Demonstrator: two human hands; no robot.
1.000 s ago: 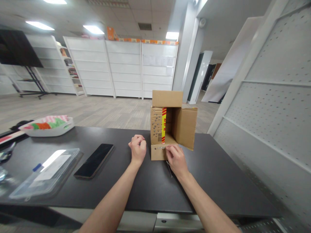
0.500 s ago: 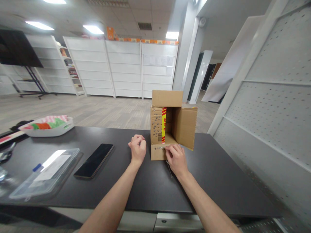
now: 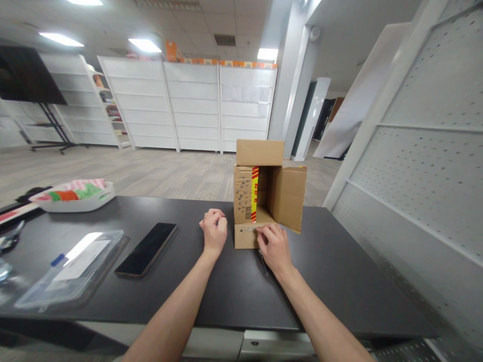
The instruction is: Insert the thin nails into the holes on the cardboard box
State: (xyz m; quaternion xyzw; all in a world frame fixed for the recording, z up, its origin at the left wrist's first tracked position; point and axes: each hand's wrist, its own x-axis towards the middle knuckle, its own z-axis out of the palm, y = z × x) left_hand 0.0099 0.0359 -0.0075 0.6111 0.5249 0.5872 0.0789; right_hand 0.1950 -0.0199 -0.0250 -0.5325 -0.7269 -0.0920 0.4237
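Observation:
An open cardboard box (image 3: 242, 193) stands on the dark desk with its opening facing me. Small round dots, too small to identify, mark its left flap and run in a row along its lower flap (image 3: 245, 242). My right hand (image 3: 274, 246) is closed in a pinch at the upper edge of that lower flap, touching it near the row; whatever is between the fingertips is hidden. Under this hand lies a thin metal tool (image 3: 263, 263), partly covered. My left hand (image 3: 214, 231) rests curled into a fist on the desk, left of the box, its inside hidden.
On the desk (image 3: 339, 281) to the left are a black phone (image 3: 146, 250), a clear plastic case (image 3: 75, 271), a white basket (image 3: 81, 203) with colourful contents, and scissors (image 3: 13, 239) at the edge. A perforated white panel (image 3: 426, 151) rises along the right side.

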